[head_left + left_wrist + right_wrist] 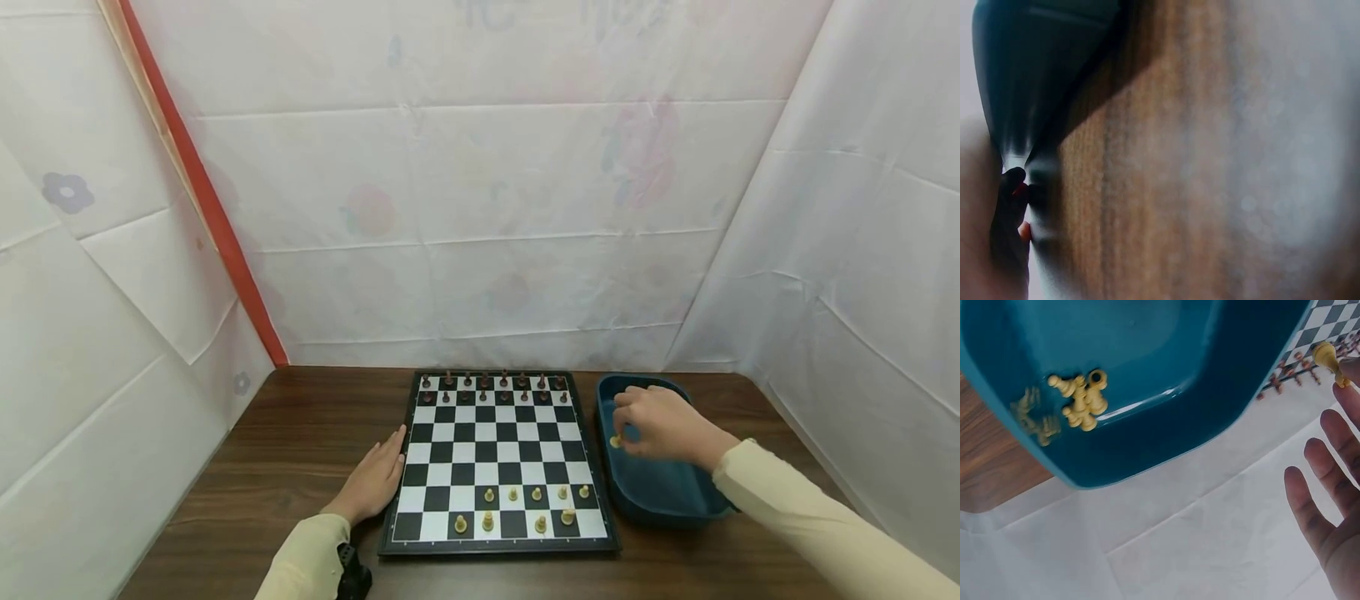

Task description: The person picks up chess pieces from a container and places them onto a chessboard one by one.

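Right hand (pixel 660 425) pinches yellow piece (pixel 1326 356); keep grip light, clear tray (pixel 660 490) rim. Left hand (pixel 373 477), fingers relaxed, seems touching board (pixel 486 452); wrist view blurry.

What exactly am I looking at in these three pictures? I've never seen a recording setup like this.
There is no machine here: a person works bare-handed. The wide picture comes from a camera worn on the head, looking forward and down. The other two come from wrist cameras: the left one is blurred and shows mostly wooden tabletop; the right one looks into a blue-green tray.

On the tabletop lies a chessboard, with dark red chessmen at its far end and yellow chessmen at its near end. The tray stands to its right, with more yellow pieces inside.

The right hand pinches a yellow chess piece; the left hand lies at the board's left edge.
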A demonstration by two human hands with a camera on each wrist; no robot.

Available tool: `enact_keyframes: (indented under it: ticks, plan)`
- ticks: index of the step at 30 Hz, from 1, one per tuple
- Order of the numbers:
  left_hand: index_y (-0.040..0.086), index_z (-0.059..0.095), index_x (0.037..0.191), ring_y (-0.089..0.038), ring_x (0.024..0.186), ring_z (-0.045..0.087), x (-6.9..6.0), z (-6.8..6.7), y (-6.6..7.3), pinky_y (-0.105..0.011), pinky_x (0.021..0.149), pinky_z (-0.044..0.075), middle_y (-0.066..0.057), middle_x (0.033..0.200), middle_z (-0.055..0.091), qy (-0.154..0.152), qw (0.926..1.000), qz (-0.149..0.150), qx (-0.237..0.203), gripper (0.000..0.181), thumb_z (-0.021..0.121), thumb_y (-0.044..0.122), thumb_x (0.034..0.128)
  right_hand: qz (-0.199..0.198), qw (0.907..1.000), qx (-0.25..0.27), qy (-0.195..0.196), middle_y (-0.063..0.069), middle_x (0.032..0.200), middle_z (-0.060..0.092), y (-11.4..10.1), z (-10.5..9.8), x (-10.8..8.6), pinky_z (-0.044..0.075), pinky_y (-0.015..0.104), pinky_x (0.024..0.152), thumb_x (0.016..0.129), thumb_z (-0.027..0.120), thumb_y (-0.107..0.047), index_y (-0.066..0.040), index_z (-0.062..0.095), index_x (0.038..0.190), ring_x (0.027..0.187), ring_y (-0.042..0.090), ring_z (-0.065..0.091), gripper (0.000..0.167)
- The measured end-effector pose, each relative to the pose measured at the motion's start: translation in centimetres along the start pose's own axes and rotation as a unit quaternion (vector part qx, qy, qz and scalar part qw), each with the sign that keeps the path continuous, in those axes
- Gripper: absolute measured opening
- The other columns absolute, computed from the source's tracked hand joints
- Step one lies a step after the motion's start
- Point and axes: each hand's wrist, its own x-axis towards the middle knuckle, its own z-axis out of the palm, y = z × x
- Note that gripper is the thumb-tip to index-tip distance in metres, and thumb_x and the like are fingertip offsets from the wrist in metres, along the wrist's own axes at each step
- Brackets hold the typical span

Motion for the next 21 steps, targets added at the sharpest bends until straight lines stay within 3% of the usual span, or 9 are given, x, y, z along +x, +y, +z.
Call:
enact_keyframes:
  ticks: [14, 21]
  plan:
    - [-0.003, 0.021, 0.149, -0.034, 0.139, 0.027, -0.2, 0.2, 0.0, -0.052, 0.114, 0.016, -0.022, 0.150, 0.030, 0.004, 1.0000, 0.005, 0.001, 0.053, 0.034, 0.019, 0.1033, -0.051, 0.9985, 0.017, -0.014, -0.014, 0.075, 0.048, -4.1, -0.4, 0.0, 0.032, 0.021, 0.053, 0.072, 0.078, -0.029, -0.026, 0.068, 0.072, 0.066, 0.004, 0.040, 0.010]
    - [-0.002, 0.021, 0.150, -0.034, 0.139, 0.026, -0.2, 0.0, 0.0, -0.051, 0.114, 0.015, -0.022, 0.151, 0.029, 0.004, 1.0000, 0.002, -0.001, 0.053, 0.034, 0.019, 0.1033, -0.060, 0.9964, 0.033, -0.050, -0.016, 0.078, 0.052, -5.4, 0.0, 0.0, 0.034, 0.022, 0.055, 0.073, 0.078, -0.032, -0.028, 0.068, 0.074, 0.069, 0.003, 0.043, 0.011]
